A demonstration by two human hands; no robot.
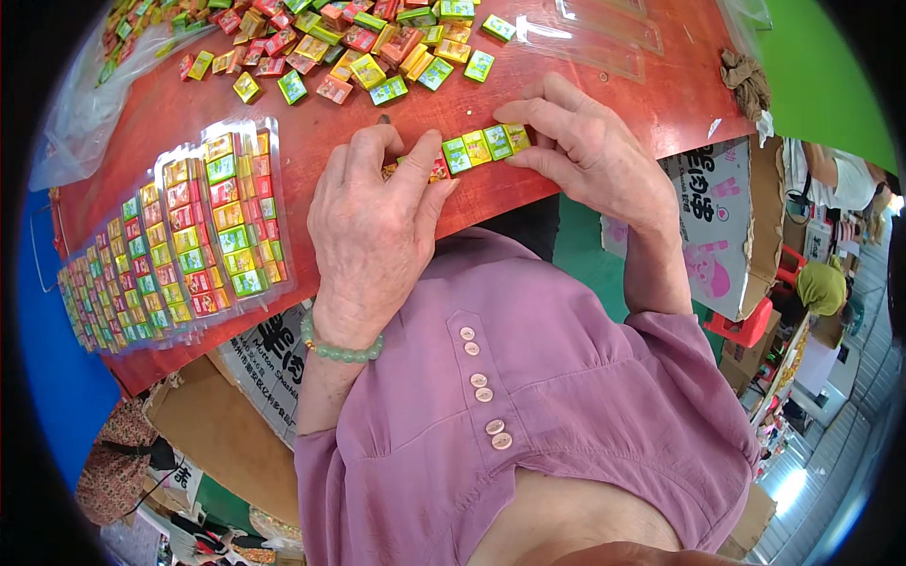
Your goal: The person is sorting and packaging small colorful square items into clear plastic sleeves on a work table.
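A short row of small wrapped boxes [477,149], green and yellow with red at its left end, lies along the red table's near edge. At its right end, the thumb and fingertips of my right hand [599,156] pinch the last box. My left hand [368,236], with a green bead bracelet [344,353] at the wrist, curls its thumb and fingers round the left end. It partly hides the red boxes there. Beyond both hands spreads a loose heap of the same small boxes [368,71] in red, green, yellow and orange.
On the left stand several clear plastic trays [274,203] filled with rows of boxes. A clear plastic bag [90,127] lies behind them. Clear plastic trays [604,42] rest at the far right, near a brown cloth [746,85]. Printed cardboard [727,226] stands below the table edge.
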